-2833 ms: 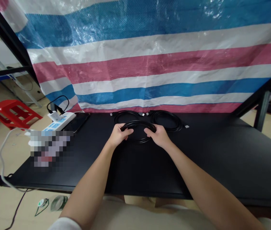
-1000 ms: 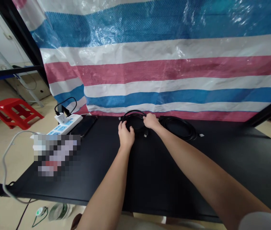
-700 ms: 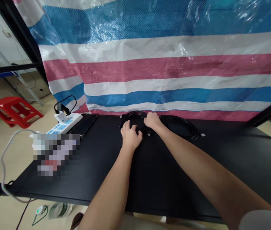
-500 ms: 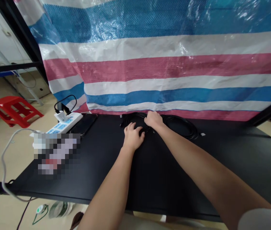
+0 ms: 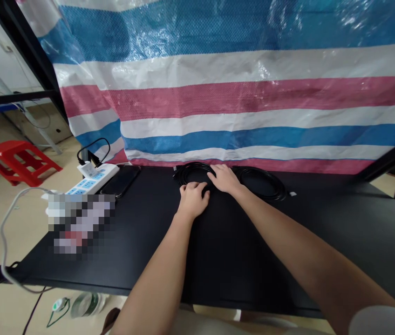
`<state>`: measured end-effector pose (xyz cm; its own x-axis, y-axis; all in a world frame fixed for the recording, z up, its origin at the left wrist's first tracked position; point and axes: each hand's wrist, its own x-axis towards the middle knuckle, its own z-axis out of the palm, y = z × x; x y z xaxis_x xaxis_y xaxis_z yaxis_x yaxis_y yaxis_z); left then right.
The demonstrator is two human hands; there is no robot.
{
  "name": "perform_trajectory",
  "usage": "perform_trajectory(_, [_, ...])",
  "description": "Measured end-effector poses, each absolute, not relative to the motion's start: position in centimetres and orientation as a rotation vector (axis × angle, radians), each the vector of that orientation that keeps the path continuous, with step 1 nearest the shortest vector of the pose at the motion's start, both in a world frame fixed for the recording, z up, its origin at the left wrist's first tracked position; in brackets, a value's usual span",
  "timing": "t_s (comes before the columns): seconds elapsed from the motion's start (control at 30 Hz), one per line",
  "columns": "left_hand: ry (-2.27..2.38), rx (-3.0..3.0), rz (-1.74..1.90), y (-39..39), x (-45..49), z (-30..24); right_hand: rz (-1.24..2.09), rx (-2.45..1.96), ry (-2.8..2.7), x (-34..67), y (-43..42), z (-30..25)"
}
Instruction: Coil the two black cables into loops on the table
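Note:
A coil of black cable (image 5: pixel 192 168) lies flat at the back of the black table, with a small light tag at its left end. Over the coil's near edge rests my left hand (image 5: pixel 193 201), fingers bent and apart, thumb spread to the right. My right hand (image 5: pixel 225 178) lies across the coil's right side, fingers stretched forward and thumb toward the left; nothing is gripped in it. Just right of that hand is a second black cable coil (image 5: pixel 265 184), with a white tag at its right end. Both hands partly cover the first coil.
A white power strip (image 5: pixel 92 181) with plugs stands on the left of the table (image 5: pixel 141 242), beside a black phone (image 5: pixel 121 181). A blurred patch covers something in front. Striped plastic sheeting (image 5: pixel 235 100) hangs behind. A red stool (image 5: pixel 19 160) stands on the floor at left.
My right hand has opened from a closed grip on the coil to stretched fingers lying over it. My left hand stays nearly in place. The view has shifted slightly.

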<state>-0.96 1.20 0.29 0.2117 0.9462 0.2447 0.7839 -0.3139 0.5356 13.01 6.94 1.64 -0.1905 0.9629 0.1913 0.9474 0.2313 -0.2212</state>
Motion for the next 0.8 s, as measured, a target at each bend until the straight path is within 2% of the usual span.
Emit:
perform_trajectory(0.27, [1.777,2.147,0.722,1.0,-0.9,0.7,0.025,-1.512,-2.059,14.7,7.6,-0.5])
perform_trajectory(0.47, [1.715,2.202,0.781,1.0,-0.8,0.5,-0.009,-1.337,-1.804,17.4,6.3,-1.5])
perform_trajectory(0.8, [1.613,2.392,0.747,1.2,-1.0,0.0,-0.023,-1.376,-1.377,23.0,2.3,-0.8])
